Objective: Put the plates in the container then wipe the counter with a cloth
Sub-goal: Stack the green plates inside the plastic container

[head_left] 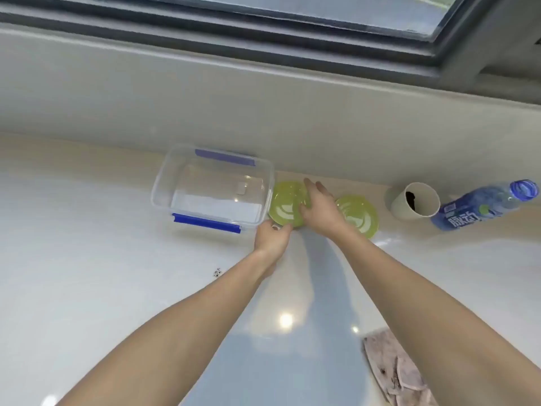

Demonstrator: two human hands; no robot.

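Glossy counter (87, 259), clear plastic container (164, 183)

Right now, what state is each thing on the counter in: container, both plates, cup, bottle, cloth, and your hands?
Container: open, no lid on, no plates inside.
Left plate: on the counter beside the container, both hands on it.
Right plate: flat on the counter, untouched.
Cup: tipped on its side.
Bottle: capped, lying down.
Cloth: crumpled, unused.
Left hand: gripping the near rim.
Right hand: fingers spread over the plate.

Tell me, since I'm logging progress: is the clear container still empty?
Empty. Through the clear container only its bare bottom shows; both green plates lie on the counter beside it.
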